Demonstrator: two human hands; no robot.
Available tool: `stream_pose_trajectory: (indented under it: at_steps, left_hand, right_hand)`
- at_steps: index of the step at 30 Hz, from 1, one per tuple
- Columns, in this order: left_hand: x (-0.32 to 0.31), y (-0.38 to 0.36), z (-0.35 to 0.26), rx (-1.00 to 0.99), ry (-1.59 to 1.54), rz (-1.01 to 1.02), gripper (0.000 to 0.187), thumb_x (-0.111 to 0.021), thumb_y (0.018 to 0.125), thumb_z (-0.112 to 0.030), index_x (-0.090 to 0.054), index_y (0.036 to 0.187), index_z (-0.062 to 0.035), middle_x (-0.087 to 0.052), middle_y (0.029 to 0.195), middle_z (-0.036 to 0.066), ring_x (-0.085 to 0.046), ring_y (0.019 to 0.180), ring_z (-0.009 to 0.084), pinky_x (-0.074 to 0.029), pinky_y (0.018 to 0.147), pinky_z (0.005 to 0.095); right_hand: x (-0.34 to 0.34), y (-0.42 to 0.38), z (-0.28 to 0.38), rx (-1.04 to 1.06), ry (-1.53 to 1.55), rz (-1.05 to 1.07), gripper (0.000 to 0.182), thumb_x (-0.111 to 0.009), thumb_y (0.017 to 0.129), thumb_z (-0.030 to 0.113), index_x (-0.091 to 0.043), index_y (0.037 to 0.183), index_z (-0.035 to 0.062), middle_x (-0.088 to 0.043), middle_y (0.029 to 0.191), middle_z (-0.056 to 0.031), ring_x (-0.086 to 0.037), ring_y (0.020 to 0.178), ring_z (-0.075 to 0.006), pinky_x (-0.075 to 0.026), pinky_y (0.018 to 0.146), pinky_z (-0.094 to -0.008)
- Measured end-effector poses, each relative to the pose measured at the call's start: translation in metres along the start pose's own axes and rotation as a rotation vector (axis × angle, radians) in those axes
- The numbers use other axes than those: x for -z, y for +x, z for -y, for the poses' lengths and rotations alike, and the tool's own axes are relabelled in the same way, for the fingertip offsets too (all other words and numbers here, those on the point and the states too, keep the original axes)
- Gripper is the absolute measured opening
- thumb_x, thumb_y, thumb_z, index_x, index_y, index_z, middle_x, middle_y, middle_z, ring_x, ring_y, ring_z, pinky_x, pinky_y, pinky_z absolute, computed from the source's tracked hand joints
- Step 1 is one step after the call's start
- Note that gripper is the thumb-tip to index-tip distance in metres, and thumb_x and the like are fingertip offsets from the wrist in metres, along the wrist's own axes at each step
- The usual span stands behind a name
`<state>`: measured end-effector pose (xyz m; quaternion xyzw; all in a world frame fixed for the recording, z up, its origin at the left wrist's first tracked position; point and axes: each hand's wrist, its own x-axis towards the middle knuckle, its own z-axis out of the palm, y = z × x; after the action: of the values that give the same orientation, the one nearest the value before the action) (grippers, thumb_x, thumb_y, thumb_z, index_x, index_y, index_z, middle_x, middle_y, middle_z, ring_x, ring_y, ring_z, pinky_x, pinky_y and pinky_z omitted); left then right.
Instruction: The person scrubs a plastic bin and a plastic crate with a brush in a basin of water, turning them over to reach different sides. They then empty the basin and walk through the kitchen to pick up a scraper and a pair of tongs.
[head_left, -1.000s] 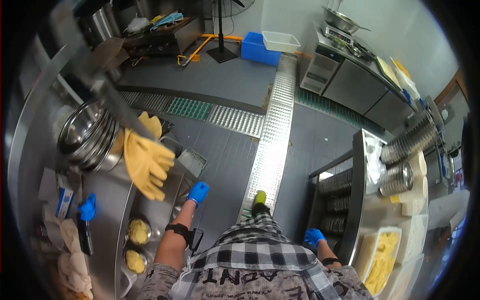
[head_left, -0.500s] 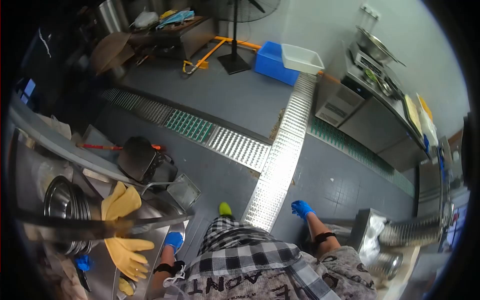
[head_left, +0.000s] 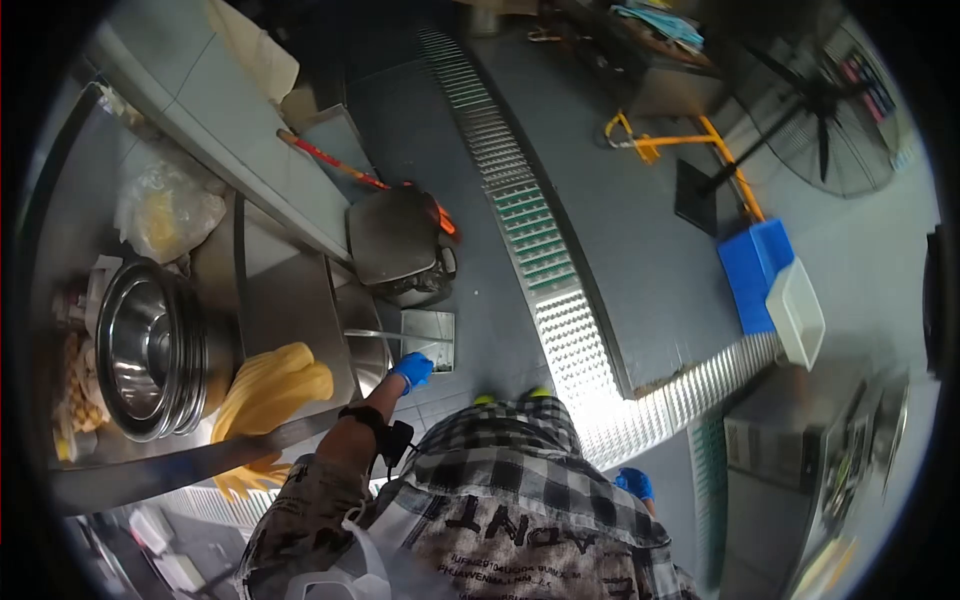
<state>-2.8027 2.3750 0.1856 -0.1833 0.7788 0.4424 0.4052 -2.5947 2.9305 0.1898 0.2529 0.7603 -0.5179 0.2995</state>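
Note:
My left hand (head_left: 413, 370), in a blue glove, is at the near corner of a square metal container (head_left: 441, 326) with a long thin handle. The back of the hand faces up and its fingers are hard to make out, so I cannot tell whether it grips the container. A round metal basin (head_left: 371, 352) lies just left of that hand. Low beside my body hangs my right hand (head_left: 635, 483), also blue-gloved, partly hidden by the checked cloth and away from any object.
Stacked steel bowls (head_left: 150, 350) and yellow rubber gloves (head_left: 265, 400) occupy the left counter. Beyond stands a dark bin (head_left: 393, 235) with a red-handled tool (head_left: 330, 160). Metal drain grates (head_left: 575, 340) cross the floor. Far right are a blue crate (head_left: 755, 270), white tub (head_left: 797, 315) and fan (head_left: 820, 120).
My view has turned left. My left hand has moved forward from beside the counter to the square metal container. My right arm, outstretched before, is now lower and mostly behind my clothing.

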Motion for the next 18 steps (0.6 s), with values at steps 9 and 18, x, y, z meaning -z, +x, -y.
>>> stream_pose_trajectory:
  at_steps: [9, 18]
  left_hand:
    - [0.123, 0.069, -0.100, -0.215, 0.136, -0.706, 0.020, -0.040, 0.076, -0.024, -0.050, 0.069, -0.0076, -0.052, 0.059, 0.011, -0.048, 0.050, 0.0252, -0.039, 0.049, 0.0333]
    - [0.368, 0.117, -0.151, -0.159, -0.835, -1.226, 0.036, -0.051, 0.072, -0.040, -0.052, 0.066, -0.0052, -0.045, 0.050, 0.007, -0.046, 0.043, 0.0180, -0.037, 0.042, 0.0314]
  right_hand:
    - [0.131, 0.185, 0.183, -0.322, 0.182, -0.048, 0.017, -0.049, 0.073, 0.025, -0.053, 0.085, 0.0137, -0.054, 0.070, -0.0034, -0.052, 0.059, -0.0163, -0.036, 0.048, -0.0283]
    - [0.116, 0.310, 0.395, 0.065, -0.035, 0.028, 0.025, -0.051, 0.073, 0.024, -0.053, 0.093, 0.0106, -0.055, 0.075, -0.0032, -0.053, 0.058, -0.0150, -0.038, 0.049, -0.0281]
